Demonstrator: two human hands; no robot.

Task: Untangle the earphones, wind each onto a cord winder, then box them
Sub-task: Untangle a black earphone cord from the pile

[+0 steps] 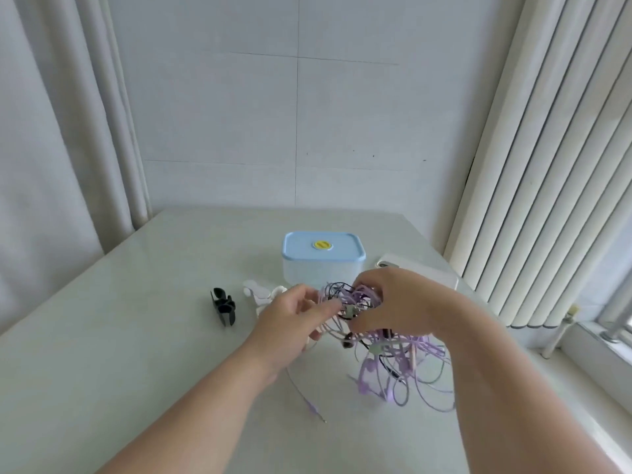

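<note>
Earphones (393, 357), a thin lilac-and-black cord snarl, hang pinched between left hand (290, 319) and right hand (403, 302).

Wide open stretch of table (119, 336) at left and along near edge, free for approach
black cord winder (224, 306) and white cord winder (255, 289) side by side left of centre, small gap between
lidded blue box (323, 258) blocks far centre; white phone (432, 274) just right of it
earphone tangle (396, 357) fills right-centre, loops trailing toward right edge; loose plug lead (307, 401) lies across near-centre
blinds (547, 165) wall off right side
</note>
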